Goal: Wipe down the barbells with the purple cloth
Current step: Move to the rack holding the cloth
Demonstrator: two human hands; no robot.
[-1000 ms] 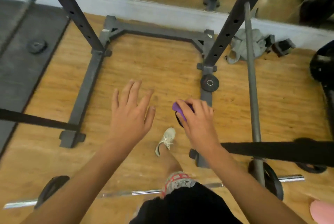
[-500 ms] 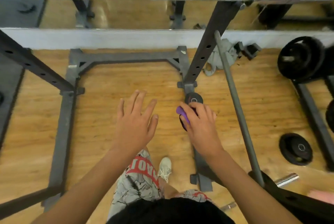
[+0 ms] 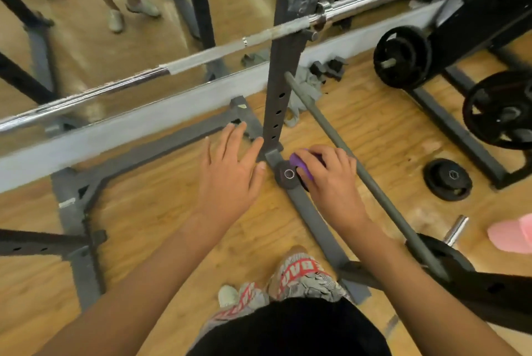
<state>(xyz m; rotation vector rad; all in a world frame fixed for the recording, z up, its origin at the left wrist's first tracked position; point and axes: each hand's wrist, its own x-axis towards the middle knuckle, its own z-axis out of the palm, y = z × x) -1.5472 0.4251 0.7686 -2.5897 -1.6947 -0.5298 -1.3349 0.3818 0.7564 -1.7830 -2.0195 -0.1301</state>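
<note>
Curling round the purple cloth [image 3: 300, 164], right hand [image 3: 331, 180] fingers [image 3: 318, 154] pinch it; left hand [image 3: 230, 174] spread.

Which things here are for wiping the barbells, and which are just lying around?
For the job: purple cloth in the right hand; racked barbell; leaning dark barbell.
Lying about: loose weight plate; crumpled grey cloth; pink object.

The purple cloth [image 3: 300, 162] (mostly hidden) seems balled inside the right hand [image 3: 331, 183].
</note>
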